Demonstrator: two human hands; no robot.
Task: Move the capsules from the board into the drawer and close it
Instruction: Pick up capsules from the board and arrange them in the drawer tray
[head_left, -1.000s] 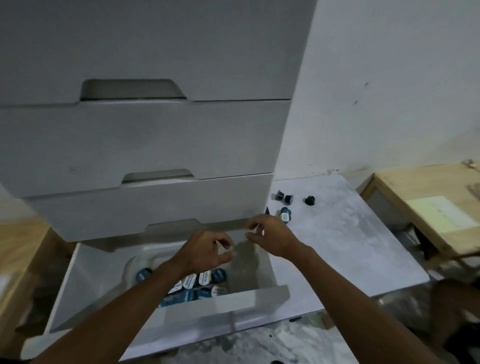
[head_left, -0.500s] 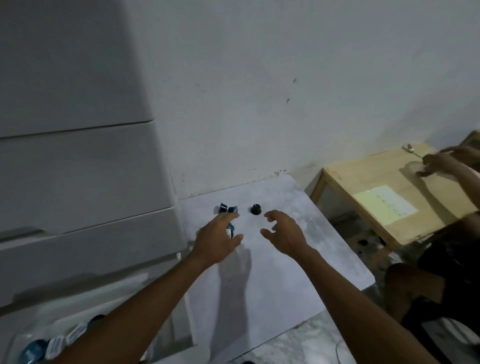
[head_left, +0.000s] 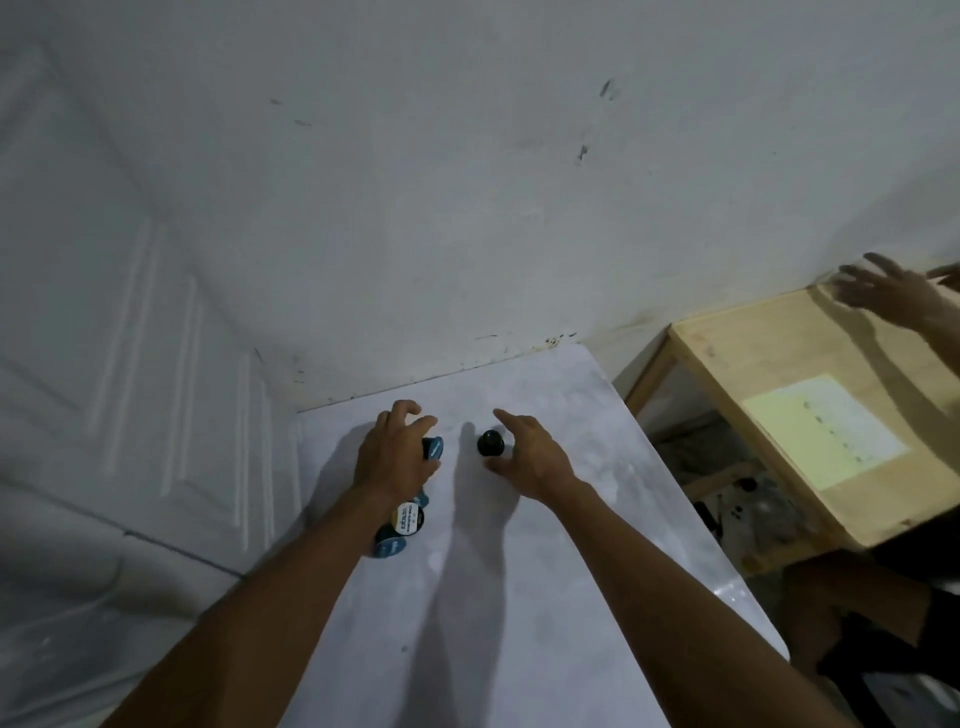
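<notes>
While the left hand (head_left: 395, 457) arches curled fingers over a blue capsule (head_left: 434, 448) on the board (head_left: 519, 597), its grip unclear, the right hand (head_left: 532, 454) spreads open beside a black capsule (head_left: 491, 442). Further capsules (head_left: 408, 519) lie under the left wrist.

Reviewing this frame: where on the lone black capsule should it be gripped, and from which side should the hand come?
Grip the black capsule across its round side wall, thumb opposite index finger, coming from above and the person's right. It stands apart from the blue capsules on the board, so its sides look free, and the open right hand brackets it there.
</notes>
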